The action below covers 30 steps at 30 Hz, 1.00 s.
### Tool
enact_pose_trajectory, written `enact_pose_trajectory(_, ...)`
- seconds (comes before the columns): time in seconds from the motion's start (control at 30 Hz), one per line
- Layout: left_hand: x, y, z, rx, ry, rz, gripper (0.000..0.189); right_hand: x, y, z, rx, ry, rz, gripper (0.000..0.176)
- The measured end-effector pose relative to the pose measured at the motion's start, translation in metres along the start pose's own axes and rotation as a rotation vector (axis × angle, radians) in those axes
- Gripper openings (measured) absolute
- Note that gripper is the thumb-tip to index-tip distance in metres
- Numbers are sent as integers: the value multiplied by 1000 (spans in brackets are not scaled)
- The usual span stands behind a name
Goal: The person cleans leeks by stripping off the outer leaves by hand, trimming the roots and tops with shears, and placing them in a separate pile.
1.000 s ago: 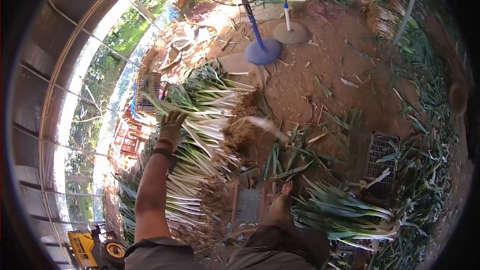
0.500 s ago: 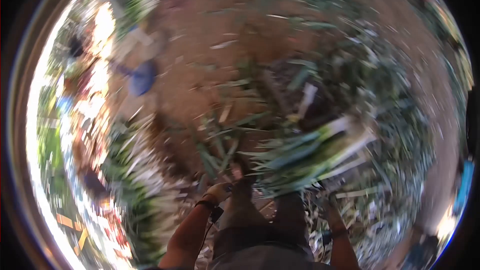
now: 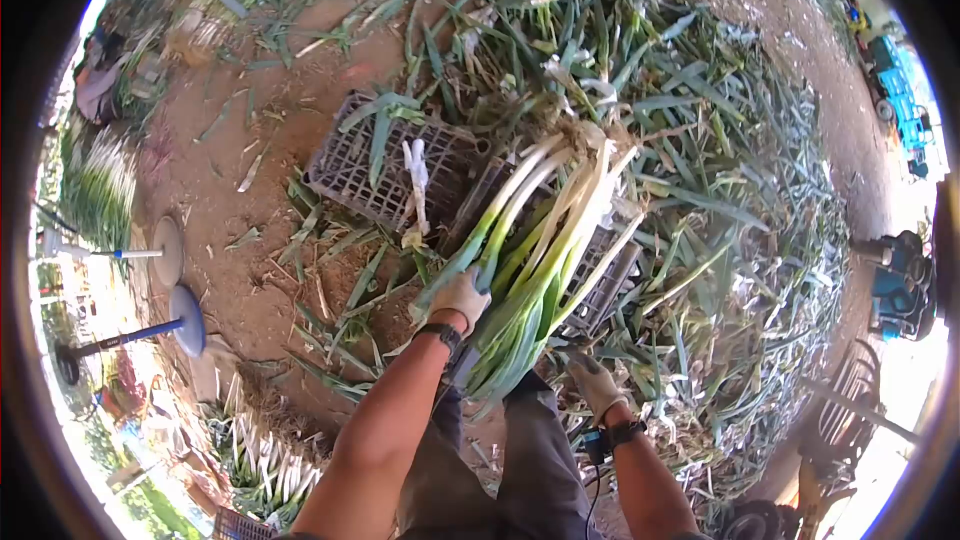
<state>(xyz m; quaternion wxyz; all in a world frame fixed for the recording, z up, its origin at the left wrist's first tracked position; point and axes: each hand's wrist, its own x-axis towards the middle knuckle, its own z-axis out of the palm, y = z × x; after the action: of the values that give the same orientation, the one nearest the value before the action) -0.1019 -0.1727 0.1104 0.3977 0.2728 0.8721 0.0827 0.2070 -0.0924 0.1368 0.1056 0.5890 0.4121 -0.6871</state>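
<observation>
A bundle of long green onions [image 3: 545,250] lies across dark plastic crates in front of me, white root ends away from me, green leaves toward my legs. My left hand [image 3: 462,300], gloved, is wrapped round green stalks at the bundle's left side. To the right of the leaves, my right hand [image 3: 597,386], also gloved, is low beside the pile; its fingers are partly lost against the debris, and what they hold, if anything, is unclear. A crate [image 3: 375,165] with loose leaves on it sits beyond my left hand.
Cut leaves [image 3: 700,170] are heaped across the right side. Round-based stands [image 3: 188,322] and stacked onions [image 3: 270,465] are at the left. A person [image 3: 98,85] is at the upper left. Blue vehicles [image 3: 900,90] stand far right.
The view has turned and sharpened. My left hand has moved from beside my leg up onto the stalks. The onion bundle now points away from me rather than to the right.
</observation>
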Motion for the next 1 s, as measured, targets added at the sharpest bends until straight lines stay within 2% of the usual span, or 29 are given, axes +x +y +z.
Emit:
enact_pose_trajectory(0.03,10,5,11,114,80,10,55,12,14,-1,112,-42,-50,41)
enact_pose_trajectory(0.07,23,6,23,86,52,46,53,15,10,2,52,-1,-126,38)
enact_pose_trajectory(0.1,37,7,34,57,29,81,52,18,4,7,63,10,-108,38)
enact_pose_trajectory(0.13,41,15,40,-31,20,136,51,20,-1,10,236,0,-59,37)
enact_pose_trajectory(0.17,42,28,41,-62,-72,119,54,20,-10,14,407,-8,-12,36)
enact_pose_trajectory(0.23,41,50,56,16,106,291,63,34,-22,16,442,22,4,35)
enact_pose_trajectory(0.27,41,63,56,44,72,295,70,48,-17,16,445,20,-53,36)
enact_pose_trajectory(0.3,47,68,74,64,162,342,73,62,-12,14,446,20,-112,37)
enact_pose_trajectory(0.37,55,92,86,115,129,255,77,77,-23,14,457,52,-99,39)
enact_pose_trajectory(0.43,65,111,96,169,60,50,84,87,-35,10,502,42,-87,40)
enact_pose_trajectory(0.53,75,123,111,193,76,-27,82,98,-50,7,516,-26,-68,40)
enact_pose_trajectory(0.6,84,116,131,89,92,-96,85,101,-55,7,521,-37,-31,39)
enact_pose_trajectory(0.77,80,99,95,42,28,84,78,102,-64,10,544,-62,-63,43)
enact_pose_trajectory(0.83,68,91,78,-87,40,184,70,101,-72,10,568,-78,-67,46)
enact_pose_trajectory(0.93,28,88,33,-145,37,235,66,92,-113,12,575,-142,-267,66)
enact_pose_trajectory(1.0,2,92,-2,-171,12,275,65,98,-139,19,589,-233,-354,67)
